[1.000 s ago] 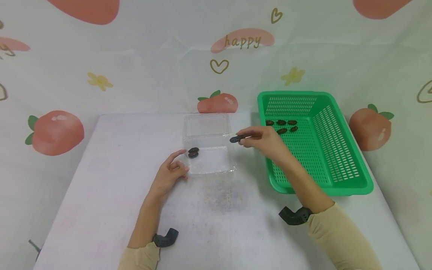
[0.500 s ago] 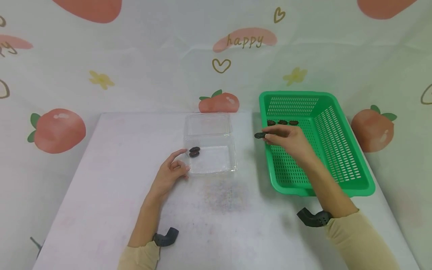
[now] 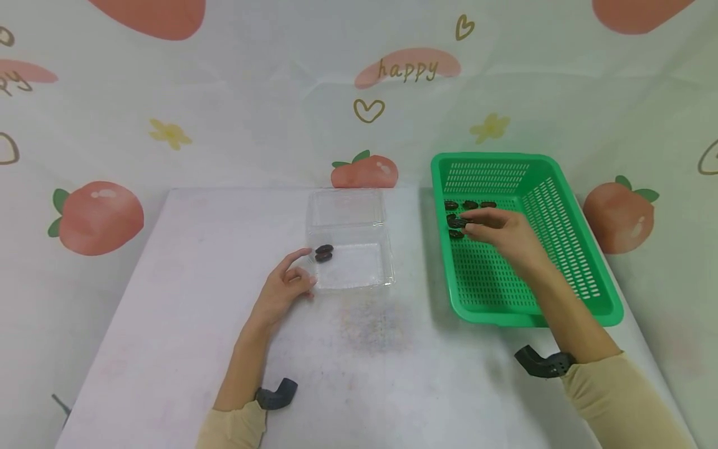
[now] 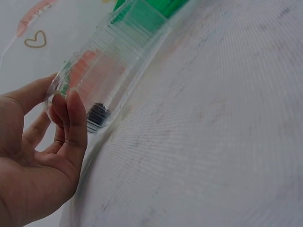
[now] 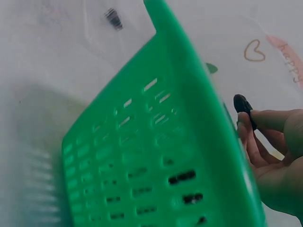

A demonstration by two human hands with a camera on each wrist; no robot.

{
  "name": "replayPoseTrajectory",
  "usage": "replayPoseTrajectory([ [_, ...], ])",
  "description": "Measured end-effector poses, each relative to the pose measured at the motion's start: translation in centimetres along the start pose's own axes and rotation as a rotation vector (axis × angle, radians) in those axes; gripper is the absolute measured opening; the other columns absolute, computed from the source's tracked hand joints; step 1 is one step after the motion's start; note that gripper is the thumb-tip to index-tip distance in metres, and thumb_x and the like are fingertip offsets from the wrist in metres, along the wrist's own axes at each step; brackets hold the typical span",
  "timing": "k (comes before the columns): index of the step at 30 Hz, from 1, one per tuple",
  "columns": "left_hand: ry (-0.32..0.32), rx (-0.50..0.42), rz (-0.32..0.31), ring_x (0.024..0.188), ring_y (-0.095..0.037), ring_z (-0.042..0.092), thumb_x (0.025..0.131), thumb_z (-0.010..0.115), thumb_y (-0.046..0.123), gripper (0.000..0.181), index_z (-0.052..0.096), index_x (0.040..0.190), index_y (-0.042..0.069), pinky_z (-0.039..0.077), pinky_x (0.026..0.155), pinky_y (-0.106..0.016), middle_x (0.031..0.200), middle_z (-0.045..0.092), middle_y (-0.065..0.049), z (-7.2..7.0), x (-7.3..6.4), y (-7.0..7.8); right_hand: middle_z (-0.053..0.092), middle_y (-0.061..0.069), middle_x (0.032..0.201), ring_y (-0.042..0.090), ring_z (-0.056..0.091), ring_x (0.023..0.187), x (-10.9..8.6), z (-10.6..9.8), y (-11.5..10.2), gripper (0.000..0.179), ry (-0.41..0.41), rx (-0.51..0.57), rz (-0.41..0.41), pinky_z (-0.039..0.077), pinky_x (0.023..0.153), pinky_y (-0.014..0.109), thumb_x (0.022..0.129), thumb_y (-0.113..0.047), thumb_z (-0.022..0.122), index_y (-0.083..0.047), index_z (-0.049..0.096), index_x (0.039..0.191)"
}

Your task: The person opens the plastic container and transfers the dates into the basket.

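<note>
In the head view my right hand (image 3: 502, 234) is over the left part of the green basket (image 3: 583, 268), pinching a dark brown date (image 3: 461, 223) between thumb and fingertips. The right wrist view shows this date (image 5: 242, 105) above the basket rim. Several other dates (image 3: 470, 204) lie inside along the left and back; the held one overlaps one of them. At the left end of a clear plastic box (image 3: 359, 265), my left hand (image 3: 283, 284) holds the rim, forefinger and thumb at its edge. Two dates (image 3: 323, 252) sit side by side in the box's left end.
The box's hinged lid (image 3: 346, 207) lies open toward the back. A white table (image 3: 224, 237) carries box and basket, and a printed cloth (image 3: 258, 93) hangs behind it. Dark wrist mounts (image 3: 277, 394) sit on both forearms.
My right hand has moved right with the pinched date, from beside the box to over the basket. My left hand and the box have stayed put.
</note>
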State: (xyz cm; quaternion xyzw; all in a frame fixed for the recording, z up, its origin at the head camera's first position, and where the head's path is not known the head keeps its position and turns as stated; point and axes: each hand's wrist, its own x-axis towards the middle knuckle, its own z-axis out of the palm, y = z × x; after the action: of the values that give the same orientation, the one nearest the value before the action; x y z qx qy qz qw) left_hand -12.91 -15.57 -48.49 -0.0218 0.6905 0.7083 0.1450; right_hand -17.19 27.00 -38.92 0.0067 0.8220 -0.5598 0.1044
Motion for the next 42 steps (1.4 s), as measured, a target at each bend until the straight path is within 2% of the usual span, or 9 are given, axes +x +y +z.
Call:
replayPoseTrajectory([
  [5,0.001,-0.002,0.001,0.070,-0.022,0.062,0.090,0.073,0.007,0.063,0.046,0.146,0.021,0.057,0.076,-0.031,0.082,0.056,-0.002,0.1,0.0,0.1,0.065,-0.002,0.119,0.007,0.067,0.098,0.2,-0.7,1.0,0.044,0.022,0.016,0.004,0.052,0.091,0.023,0.097,-0.028,0.067,-0.001,0.061,0.131],
  [10,-0.002,0.008,0.006,0.070,-0.023,0.062,0.090,0.072,0.008,0.063,0.046,0.146,0.021,0.057,0.076,-0.031,0.081,0.056,-0.002,0.0,0.1,0.0,0.066,-0.007,0.114,0.006,0.068,0.096,0.5,-1.3,1.9,0.043,0.030,0.052,-0.012,0.053,0.090,0.024,0.097,-0.023,0.066,0.002,0.060,0.131],
  [14,-0.002,0.010,-0.002,0.070,-0.022,0.061,0.090,0.072,0.008,0.062,0.047,0.145,0.022,0.056,0.077,-0.030,0.082,0.056,-0.002,0.0,0.1,-0.2,0.063,-0.008,0.118,0.004,0.067,0.097,0.5,-2.0,2.3,0.044,0.023,-0.005,-0.001,0.051,0.090,0.021,0.098,-0.026,0.066,0.001,0.059,0.132],
  [18,-0.001,0.013,-0.014,0.071,-0.021,0.061,0.091,0.072,0.010,0.063,0.045,0.147,0.022,0.056,0.079,-0.030,0.082,0.056,-0.001,0.0,0.1,-0.2,0.064,-0.010,0.116,0.007,0.067,0.101,0.7,-2.6,2.8,0.047,0.012,-0.060,0.038,0.047,0.102,0.037,0.098,-0.030,0.065,-0.001,0.059,0.134],
  [21,0.005,0.013,-0.021,0.071,-0.022,0.061,0.090,0.073,0.010,0.064,0.045,0.147,0.022,0.055,0.079,-0.030,0.082,0.056,-0.001,0.0,0.1,-0.2,0.067,-0.013,0.111,0.009,0.068,0.102,1.1,-2.9,3.2,0.047,0.011,-0.064,0.063,0.043,0.106,0.047,0.098,-0.030,0.064,-0.001,0.057,0.135],
  [28,-0.010,-0.002,0.000,0.072,-0.018,0.060,0.091,0.072,0.008,0.064,0.044,0.148,0.020,0.056,0.076,-0.031,0.083,0.054,-0.001,0.0,0.1,-0.2,0.063,-0.013,0.109,0.001,0.066,0.099,2.1,-3.7,4.6,0.046,-0.013,-0.029,0.066,0.052,0.092,0.023,0.101,-0.022,0.059,0.005,0.052,0.138],
  [34,-0.008,-0.011,0.011,0.072,-0.016,0.060,0.092,0.070,0.006,0.062,0.046,0.146,0.023,0.057,0.075,-0.031,0.083,0.055,0.000,0.1,0.2,-0.3,0.066,-0.015,0.102,0.002,0.066,0.098,2.7,-4.0,5.5,0.048,-0.016,0.012,0.081,0.053,0.091,0.025,0.101,-0.021,0.060,0.008,0.049,0.138],
  [42,-0.010,-0.020,0.020,0.071,-0.016,0.060,0.091,0.071,0.005,0.063,0.045,0.147,0.018,0.057,0.073,-0.031,0.081,0.055,-0.001,0.0,0.2,-0.4,0.070,-0.013,0.100,0.002,0.068,0.094,3.0,-4.0,6.3,0.051,-0.035,0.130,0.089,0.054,0.089,0.024,0.099,-0.014,0.062,0.015,0.046,0.138],
])
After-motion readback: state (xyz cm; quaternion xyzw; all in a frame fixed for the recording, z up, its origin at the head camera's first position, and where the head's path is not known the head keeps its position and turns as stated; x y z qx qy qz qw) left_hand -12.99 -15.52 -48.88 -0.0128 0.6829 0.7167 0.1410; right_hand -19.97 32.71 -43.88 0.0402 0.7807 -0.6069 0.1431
